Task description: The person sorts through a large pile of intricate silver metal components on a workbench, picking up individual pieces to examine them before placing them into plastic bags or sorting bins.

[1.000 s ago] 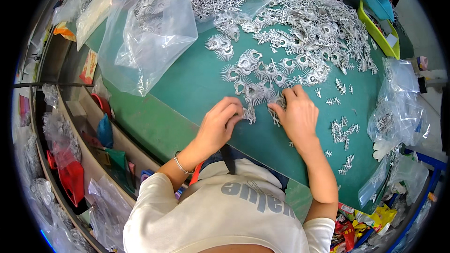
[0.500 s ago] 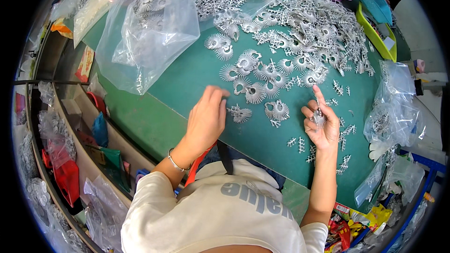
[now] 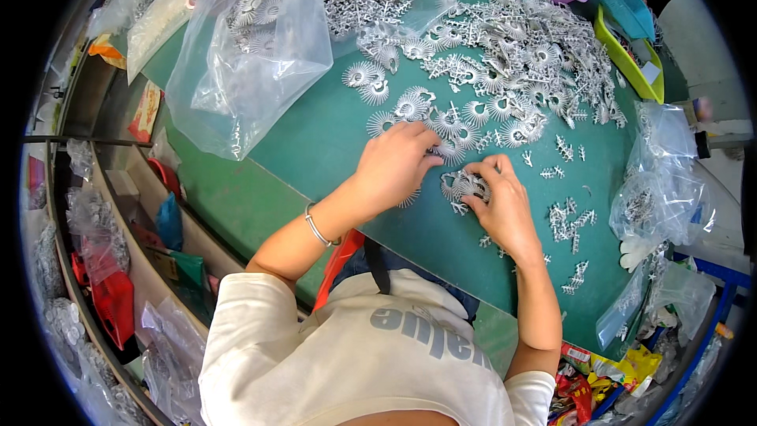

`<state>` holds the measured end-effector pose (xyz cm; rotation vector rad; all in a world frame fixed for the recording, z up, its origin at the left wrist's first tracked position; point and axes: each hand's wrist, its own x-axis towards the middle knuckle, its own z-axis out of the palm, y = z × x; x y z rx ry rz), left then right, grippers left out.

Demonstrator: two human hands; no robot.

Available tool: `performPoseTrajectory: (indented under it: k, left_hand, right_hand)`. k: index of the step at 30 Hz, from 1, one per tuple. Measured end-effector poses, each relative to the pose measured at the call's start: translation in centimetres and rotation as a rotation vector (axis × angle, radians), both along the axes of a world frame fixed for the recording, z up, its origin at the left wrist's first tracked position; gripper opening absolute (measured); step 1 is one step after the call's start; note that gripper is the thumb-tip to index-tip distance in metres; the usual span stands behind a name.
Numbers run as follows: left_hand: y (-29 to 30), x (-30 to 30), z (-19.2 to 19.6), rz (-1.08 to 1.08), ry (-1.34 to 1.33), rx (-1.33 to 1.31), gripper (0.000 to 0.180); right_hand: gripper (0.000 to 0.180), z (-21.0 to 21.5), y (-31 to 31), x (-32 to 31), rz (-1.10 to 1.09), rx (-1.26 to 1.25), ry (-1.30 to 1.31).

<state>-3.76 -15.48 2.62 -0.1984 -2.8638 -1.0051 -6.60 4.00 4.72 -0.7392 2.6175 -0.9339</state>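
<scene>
head view: a grey fan-shaped plastic part (image 3: 465,187) is pinched under the curled fingers of the right hand (image 3: 498,207), low on the green mat (image 3: 315,142). the left hand (image 3: 392,164) is laid just beside it, fingers bent onto a neighbouring fan piece; whether anything is gripped there cannot be told. the thin spokes could be snapped if they were pulled too hard, and small offcuts (image 3: 569,222) could be swept off the mat's near edge by the right forearm. two hands are counted, one large clear bag (image 3: 244,63) and one big heap of parts (image 3: 512,55), too many to be counted.
</scene>
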Motion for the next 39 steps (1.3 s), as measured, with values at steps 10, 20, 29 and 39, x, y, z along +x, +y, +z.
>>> performPoseTrajectory:
  k: [10,20,29,39]
  left_hand:
    - [-0.9,0.6,0.3,0.112,0.002,0.420,0.012]
    - [0.4,0.7,0.7,0.119,-0.550,1.337,0.012]
    - [5.0,2.6,1.3,0.087,-0.442,1.416,0.012]
    - [10.8,3.8,0.4,0.195,-0.485,1.963,0.026]
  right_hand:
    - [0.038,-0.6,4.6,-0.6,-0.334,-1.054,-1.074]
    - [0.029,-1.5,3.0,0.8,-0.352,-1.155,-1.053]
    - [0.019,0.2,0.1,2.8,-0.529,-1.315,-0.785]
    - [0.023,-0.8,-0.8,4.8,-0.627,-1.029,-0.216]
